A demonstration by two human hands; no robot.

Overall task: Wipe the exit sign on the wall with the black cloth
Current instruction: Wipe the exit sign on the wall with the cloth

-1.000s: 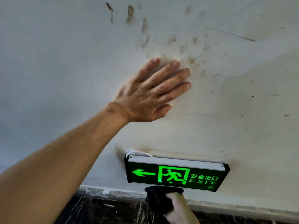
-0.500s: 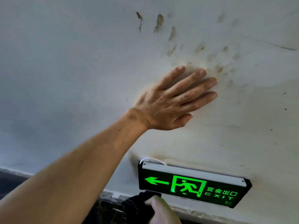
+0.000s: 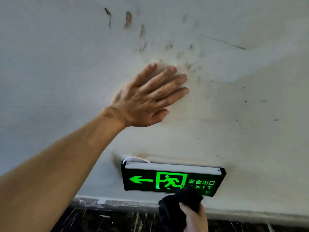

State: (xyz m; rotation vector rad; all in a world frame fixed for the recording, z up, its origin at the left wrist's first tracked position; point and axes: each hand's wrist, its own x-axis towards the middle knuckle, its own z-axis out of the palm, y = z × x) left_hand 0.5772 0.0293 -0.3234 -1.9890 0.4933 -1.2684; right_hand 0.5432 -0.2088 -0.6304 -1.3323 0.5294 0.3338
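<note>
Two hands in view: left hand flat, holding nothing, braced on wall. Right hand, grip closed around black cloth, has risen from 6 o'clock; cloth now overlaps exit sign lower edge, so wiping is starting.

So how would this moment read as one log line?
left hand: flat on wall | right hand: black cloth on exit sign

Off-white wall w/ brown smudges, dark marbled floor below pale baseboard.
</note>
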